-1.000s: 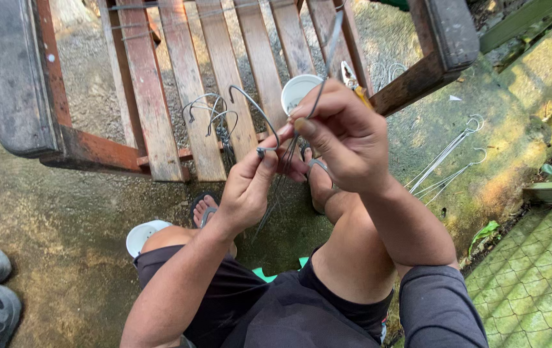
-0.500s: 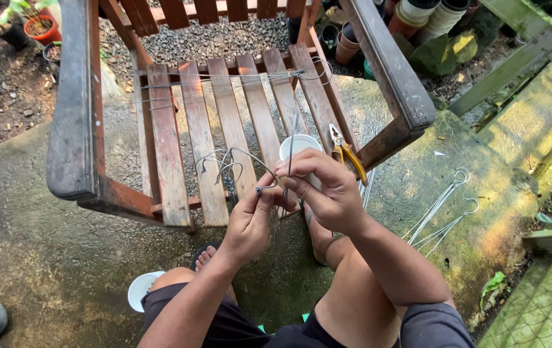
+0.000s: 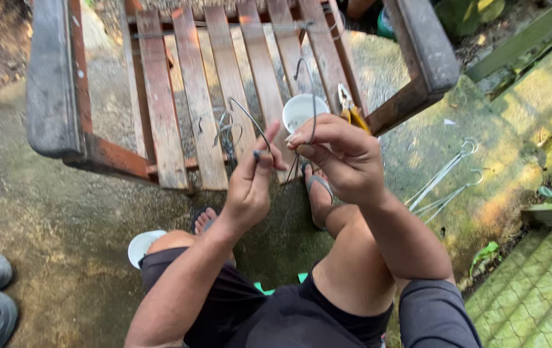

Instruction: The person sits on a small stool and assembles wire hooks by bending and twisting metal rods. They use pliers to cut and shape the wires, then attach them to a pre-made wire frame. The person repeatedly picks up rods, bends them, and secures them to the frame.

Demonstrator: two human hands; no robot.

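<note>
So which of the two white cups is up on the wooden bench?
The white cup beside the yellow-handled pliers sits on the bench slats, just beyond the right hand. The other white cup is down on the concrete ground by the person's left knee.

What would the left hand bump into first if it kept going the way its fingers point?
The left hand points up and away, toward the slatted wooden bench. Past the wire it pinches, it would probably meet the tangle of bent wire lying on the slats first, though depth is hard to judge here.
</note>
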